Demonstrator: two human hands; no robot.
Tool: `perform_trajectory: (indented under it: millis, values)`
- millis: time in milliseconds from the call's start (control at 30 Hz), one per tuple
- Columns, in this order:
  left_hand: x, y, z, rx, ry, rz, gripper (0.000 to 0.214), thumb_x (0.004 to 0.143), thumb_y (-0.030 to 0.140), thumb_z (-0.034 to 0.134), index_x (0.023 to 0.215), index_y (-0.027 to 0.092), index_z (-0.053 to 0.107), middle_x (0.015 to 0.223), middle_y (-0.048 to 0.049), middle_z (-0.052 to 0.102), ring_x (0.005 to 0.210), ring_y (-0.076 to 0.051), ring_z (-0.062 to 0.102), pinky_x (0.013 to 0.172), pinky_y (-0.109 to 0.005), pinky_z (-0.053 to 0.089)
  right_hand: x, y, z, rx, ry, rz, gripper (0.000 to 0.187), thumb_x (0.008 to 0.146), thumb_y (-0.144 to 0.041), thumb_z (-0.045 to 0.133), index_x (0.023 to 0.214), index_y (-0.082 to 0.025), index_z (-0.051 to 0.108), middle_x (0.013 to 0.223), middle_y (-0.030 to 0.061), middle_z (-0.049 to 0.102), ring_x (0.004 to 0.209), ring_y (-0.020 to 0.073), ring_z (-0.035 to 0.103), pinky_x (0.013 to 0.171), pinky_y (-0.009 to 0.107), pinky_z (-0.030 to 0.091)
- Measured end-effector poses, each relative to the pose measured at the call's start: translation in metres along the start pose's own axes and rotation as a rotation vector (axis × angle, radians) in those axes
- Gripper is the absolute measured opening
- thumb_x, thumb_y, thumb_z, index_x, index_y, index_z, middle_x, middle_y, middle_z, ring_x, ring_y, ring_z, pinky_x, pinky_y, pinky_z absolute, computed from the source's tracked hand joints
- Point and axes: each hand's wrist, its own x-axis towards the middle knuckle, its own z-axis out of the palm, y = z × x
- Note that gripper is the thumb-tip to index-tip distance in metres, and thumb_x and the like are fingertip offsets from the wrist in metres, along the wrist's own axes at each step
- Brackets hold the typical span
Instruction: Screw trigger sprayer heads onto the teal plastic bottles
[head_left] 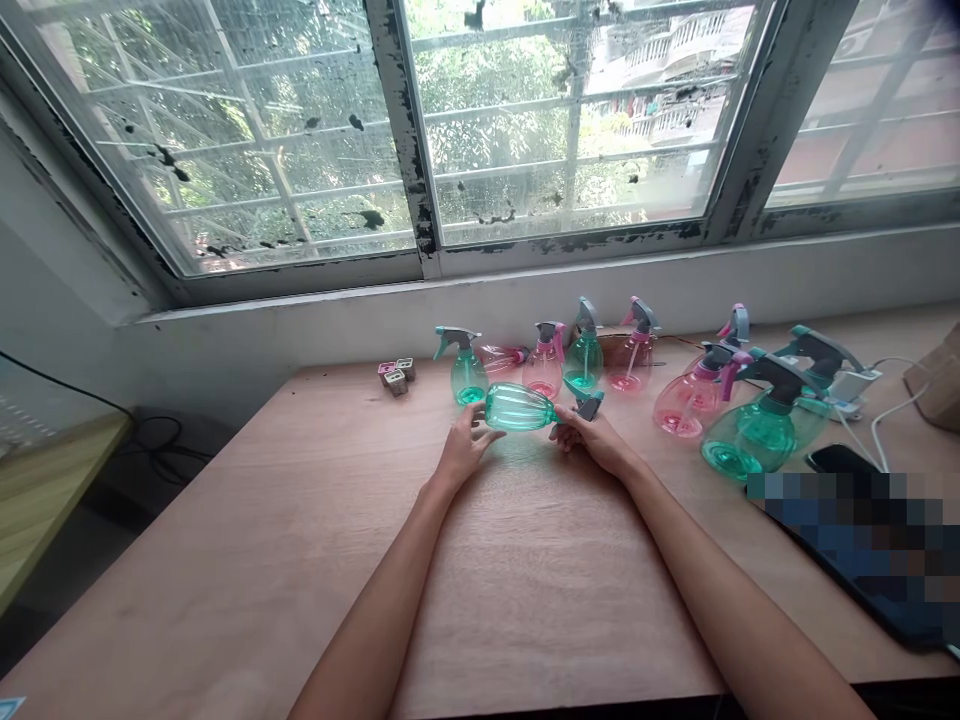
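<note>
A teal spray bottle lies on its side, held just above the wooden table between both hands. My left hand grips its round base end, fingers curled around it. At the neck and grey trigger head, my right hand pinches it. Behind stands a row of several pink and teal spray bottles, and more stand at the right.
Small square blocks sit at the back left of the table. A white power strip with cables, a dark phone and a brown bag lie at the right. A large window runs behind. A lower bench stands left.
</note>
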Motion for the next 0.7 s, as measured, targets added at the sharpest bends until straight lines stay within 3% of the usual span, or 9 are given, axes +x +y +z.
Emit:
perform_trajectory:
  millis: [200, 333, 433, 600, 700]
  values:
    - [-0.0009, 0.0043, -0.0005, -0.039, -0.018, 0.011, 0.039, 0.092, 0.048, 0.056, 0.116, 0.017, 0.059, 0.116, -0.0103, 0.069, 0.105, -0.024, 0.068, 0.094, -0.044, 0.053, -0.0007, 0.0003, 0.0006, -0.002, -0.009, -0.003, 0.037, 0.077, -0.055, 0.075, 0.068, -0.020, 0.066, 0.066, 0.0037, 0.075, 0.049, 0.0136, 0.061, 0.050, 0.027, 0.050]
    - [0.0001, 0.0020, 0.0000, -0.027, 0.005, 0.017, 0.047, 0.086, 0.044, 0.067, 0.124, 0.018, 0.058, 0.122, -0.0106, 0.066, 0.110, -0.025, 0.065, 0.097, -0.047, 0.051, -0.0006, 0.0004, 0.0002, 0.009, 0.000, -0.008, 0.038, 0.081, -0.056, 0.070, 0.070, -0.021, 0.066, 0.066, 0.0028, 0.074, 0.049, 0.0130, 0.061, 0.049, 0.026, 0.049]
    - [-0.0002, 0.0010, 0.0001, -0.030, 0.006, -0.005, 0.053, 0.082, 0.046, 0.071, 0.126, 0.020, 0.058, 0.113, -0.0095, 0.070, 0.101, -0.025, 0.068, 0.090, -0.043, 0.055, -0.0005, 0.0010, -0.0010, 0.014, 0.003, -0.010, 0.039, 0.083, -0.058, 0.068, 0.070, -0.021, 0.065, 0.067, 0.0029, 0.074, 0.050, 0.0125, 0.061, 0.051, 0.026, 0.049]
    - [-0.0015, 0.0063, -0.0008, -0.059, -0.005, -0.025, 0.043, 0.090, 0.049, 0.060, 0.118, 0.017, 0.060, 0.113, -0.0100, 0.070, 0.099, -0.023, 0.070, 0.090, -0.042, 0.055, -0.0008, 0.0027, -0.0023, -0.009, -0.020, 0.005, 0.034, 0.075, -0.052, 0.078, 0.073, -0.020, 0.067, 0.069, 0.0027, 0.074, 0.053, 0.0132, 0.061, 0.051, 0.027, 0.048]
    - [-0.0010, 0.0057, -0.0008, -0.066, -0.011, -0.033, 0.043, 0.088, 0.045, 0.064, 0.120, 0.016, 0.058, 0.116, -0.0098, 0.069, 0.103, -0.024, 0.068, 0.093, -0.045, 0.053, -0.0008, 0.0027, -0.0028, -0.009, -0.023, -0.014, 0.032, 0.074, -0.050, 0.079, 0.077, -0.020, 0.069, 0.073, 0.0025, 0.074, 0.057, 0.0136, 0.061, 0.053, 0.027, 0.048]
